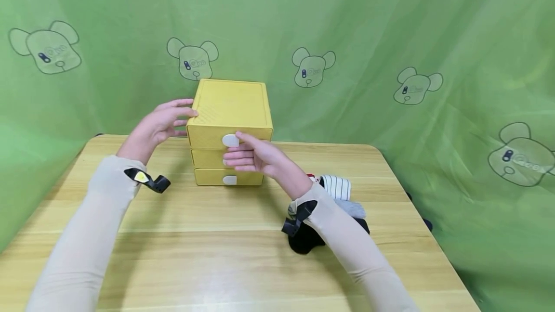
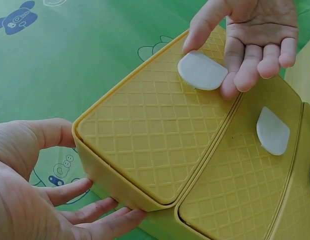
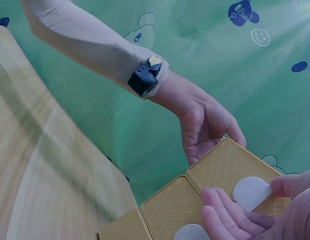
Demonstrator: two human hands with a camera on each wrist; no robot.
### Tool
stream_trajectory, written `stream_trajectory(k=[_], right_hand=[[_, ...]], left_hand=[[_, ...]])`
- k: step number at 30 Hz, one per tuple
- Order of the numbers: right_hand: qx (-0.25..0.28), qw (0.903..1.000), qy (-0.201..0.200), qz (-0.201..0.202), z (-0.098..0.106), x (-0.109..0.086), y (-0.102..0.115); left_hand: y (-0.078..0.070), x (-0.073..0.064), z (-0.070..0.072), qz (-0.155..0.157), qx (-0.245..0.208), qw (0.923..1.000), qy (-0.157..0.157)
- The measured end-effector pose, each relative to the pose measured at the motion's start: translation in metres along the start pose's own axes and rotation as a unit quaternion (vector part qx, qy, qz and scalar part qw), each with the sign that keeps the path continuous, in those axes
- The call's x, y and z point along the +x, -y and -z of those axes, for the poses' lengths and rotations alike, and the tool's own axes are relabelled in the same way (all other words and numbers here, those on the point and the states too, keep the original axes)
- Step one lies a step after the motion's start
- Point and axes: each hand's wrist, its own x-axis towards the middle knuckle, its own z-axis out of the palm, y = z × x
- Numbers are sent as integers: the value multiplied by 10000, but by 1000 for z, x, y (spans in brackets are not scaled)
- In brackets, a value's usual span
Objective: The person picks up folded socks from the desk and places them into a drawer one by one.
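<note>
Right grip [image 1: 262,155] pinching handle [image 1: 229,140], wrist views: gridded drawer [image 2: 137,132]

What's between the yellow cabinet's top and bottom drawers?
The middle drawer, its front partly hidden behind the right hand; the head view shows this.

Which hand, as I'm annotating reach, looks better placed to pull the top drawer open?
Probably the right hand: its thumb is at the top drawer's white handle. The left hand is at the yellow unit's side, better for steadying.
</note>
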Motion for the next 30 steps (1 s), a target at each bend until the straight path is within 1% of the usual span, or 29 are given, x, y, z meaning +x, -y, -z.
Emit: stream_trajectory(k=[6, 11, 18, 23, 30], right_hand=[[-125, 9998, -106, 102, 3, -2, -5], [-271, 9987, -182, 390, 4, -10, -17], [-767, 9917, -408, 946, -2, -27, -34], [-987, 9859, -662, 1174, -11, -40, -43], [-1128, 9821, -606, 1384, -22, -61, -56]], left_hand=[[-1, 1, -1, 30, 58, 9999, 90], [1, 2, 2, 43, 92, 9997, 229], [3, 2, 5, -9, 91, 9995, 305], [3, 2, 6, -11, 83, 9995, 295], [2, -1, 9, -33, 91, 9997, 245]])
